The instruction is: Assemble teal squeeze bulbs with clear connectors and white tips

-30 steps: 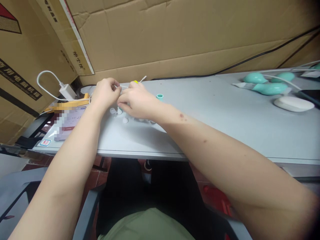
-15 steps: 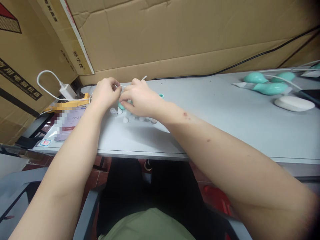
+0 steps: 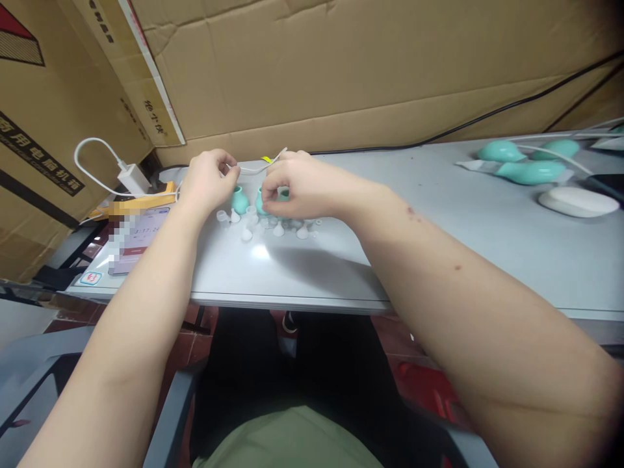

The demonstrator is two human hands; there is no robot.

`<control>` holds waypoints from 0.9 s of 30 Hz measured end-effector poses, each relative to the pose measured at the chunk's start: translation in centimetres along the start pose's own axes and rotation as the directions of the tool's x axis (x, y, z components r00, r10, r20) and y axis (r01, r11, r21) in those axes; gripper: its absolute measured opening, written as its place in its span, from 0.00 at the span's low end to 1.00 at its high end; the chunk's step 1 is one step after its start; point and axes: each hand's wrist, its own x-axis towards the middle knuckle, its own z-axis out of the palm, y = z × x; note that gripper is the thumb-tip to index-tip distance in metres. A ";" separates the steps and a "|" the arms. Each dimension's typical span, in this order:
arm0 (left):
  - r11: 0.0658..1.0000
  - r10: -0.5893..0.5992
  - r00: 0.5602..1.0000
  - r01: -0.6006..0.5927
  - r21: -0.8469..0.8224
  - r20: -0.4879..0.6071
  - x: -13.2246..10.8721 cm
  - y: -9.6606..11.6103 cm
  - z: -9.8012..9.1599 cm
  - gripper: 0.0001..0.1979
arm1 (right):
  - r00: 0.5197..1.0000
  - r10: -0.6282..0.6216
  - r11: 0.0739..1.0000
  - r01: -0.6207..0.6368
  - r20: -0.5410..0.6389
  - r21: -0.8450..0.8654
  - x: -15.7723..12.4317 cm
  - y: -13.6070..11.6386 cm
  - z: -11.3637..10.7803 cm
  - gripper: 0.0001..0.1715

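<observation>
My left hand (image 3: 210,177) is closed on one end of a thin white tube (image 3: 253,169) that curves across to my right hand (image 3: 297,185). The right hand's fingers curl down over a small teal bulb (image 3: 263,203) standing on the grey table (image 3: 439,253). A second teal bulb (image 3: 239,199) stands beside it, just under my left hand. Several small clear plastic tips (image 3: 279,229) lie scattered on the table in front of both hands. A small yellow piece (image 3: 265,158) shows behind the tube.
A phone (image 3: 132,239) and a white charger with cable (image 3: 130,177) lie at the table's left end. More teal bulbs with tubes (image 3: 524,170) and a white oval object (image 3: 578,201) sit at the far right. Cardboard boxes (image 3: 341,71) stand behind the table.
My right hand has shifted right and lowered its fingers onto a teal bulb. The two bulbs and more clear tips, covered before, are now exposed. The left hand has hardly moved.
</observation>
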 end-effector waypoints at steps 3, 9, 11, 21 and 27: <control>0.999 0.028 0.999 -0.028 -0.033 -0.015 0.1 -0.2 0.2 0.09 | 1.000 -0.018 1.000 0.018 0.018 -0.013 -0.3 0.2 -0.2 0.14; 0.997 0.039 0.999 -0.040 -0.065 -0.024 0.0 -0.5 0.6 0.07 | 0.999 -0.007 1.000 0.006 0.048 0.016 -0.1 0.6 -1.5 0.12; 0.997 0.044 0.999 -0.045 -0.068 -0.026 0.0 -0.5 0.6 0.07 | 0.996 -0.032 0.999 0.031 0.082 0.017 0.0 1.2 -1.9 0.11; 0.996 0.069 0.997 -0.070 -0.051 -0.024 -0.1 -0.2 0.6 0.07 | 0.951 -0.303 0.951 0.306 -0.067 0.042 -3.2 3.4 -0.1 0.13; 0.996 0.065 0.998 -0.066 -0.054 -0.018 -0.2 0.0 0.6 0.07 | 0.970 -0.208 0.978 0.205 0.127 0.036 -3.7 1.9 -0.3 0.11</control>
